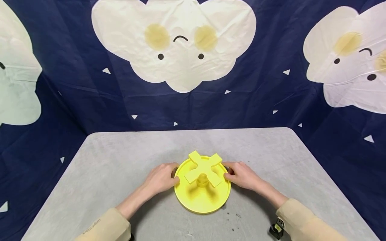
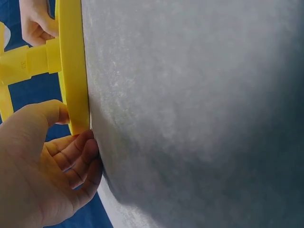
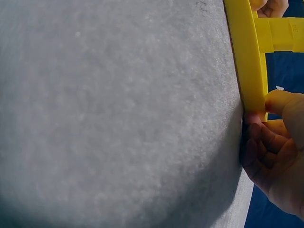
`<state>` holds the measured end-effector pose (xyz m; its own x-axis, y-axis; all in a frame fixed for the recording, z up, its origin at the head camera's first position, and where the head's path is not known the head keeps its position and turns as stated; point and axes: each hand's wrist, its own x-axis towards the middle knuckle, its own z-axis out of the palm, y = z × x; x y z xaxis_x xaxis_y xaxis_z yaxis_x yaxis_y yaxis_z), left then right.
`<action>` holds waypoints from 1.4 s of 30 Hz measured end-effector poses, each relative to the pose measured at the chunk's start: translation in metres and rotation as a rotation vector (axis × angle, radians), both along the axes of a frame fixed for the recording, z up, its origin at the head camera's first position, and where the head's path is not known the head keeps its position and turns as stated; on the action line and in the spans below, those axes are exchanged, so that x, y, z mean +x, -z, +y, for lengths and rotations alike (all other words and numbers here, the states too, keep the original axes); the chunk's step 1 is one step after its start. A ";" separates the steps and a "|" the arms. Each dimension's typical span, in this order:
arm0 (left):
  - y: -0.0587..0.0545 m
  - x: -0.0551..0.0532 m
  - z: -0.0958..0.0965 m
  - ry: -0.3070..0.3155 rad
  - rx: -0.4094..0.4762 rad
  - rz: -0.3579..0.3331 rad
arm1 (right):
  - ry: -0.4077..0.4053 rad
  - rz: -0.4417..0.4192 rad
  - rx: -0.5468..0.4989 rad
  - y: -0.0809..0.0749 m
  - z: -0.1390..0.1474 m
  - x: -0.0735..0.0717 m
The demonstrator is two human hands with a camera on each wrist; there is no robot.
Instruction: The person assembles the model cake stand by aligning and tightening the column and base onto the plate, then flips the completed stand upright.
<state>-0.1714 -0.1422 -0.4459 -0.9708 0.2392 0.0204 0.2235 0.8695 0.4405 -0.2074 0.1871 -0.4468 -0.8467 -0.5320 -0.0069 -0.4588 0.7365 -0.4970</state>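
A round yellow plastic base (image 1: 199,202) with a low rim lies on the grey table, and a short post in its middle carries a yellow four-armed cross (image 1: 202,169). My left hand (image 1: 163,177) grips the rim on the left, thumb over the edge and fingers curled at the outside, low against the table. On the opposite side my right hand (image 1: 241,174) holds the rim in the same way. Both wrist views show the rim pinched: the left hand (image 2: 52,161) at its near end, and likewise the right hand (image 3: 280,147).
The grey table (image 1: 120,154) has rounded far corners and some dark specks near the base. A dark blue cloth (image 1: 105,107) with white clouds hangs behind it and at both sides. A small black device (image 1: 276,229) sits at the right sleeve.
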 end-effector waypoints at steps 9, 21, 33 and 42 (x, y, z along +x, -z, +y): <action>-0.013 -0.002 -0.001 -0.015 -0.018 -0.044 | -0.007 0.028 -0.008 -0.012 -0.001 -0.004; -0.026 -0.008 0.001 -0.013 0.003 -0.086 | -0.007 0.055 0.015 -0.022 0.003 -0.009; -0.040 -0.017 -0.006 0.036 0.132 -0.074 | 0.046 -0.200 -0.208 -0.045 0.002 -0.015; -0.058 -0.025 -0.012 0.035 0.190 -0.122 | 0.058 -0.253 -0.300 -0.064 0.002 -0.022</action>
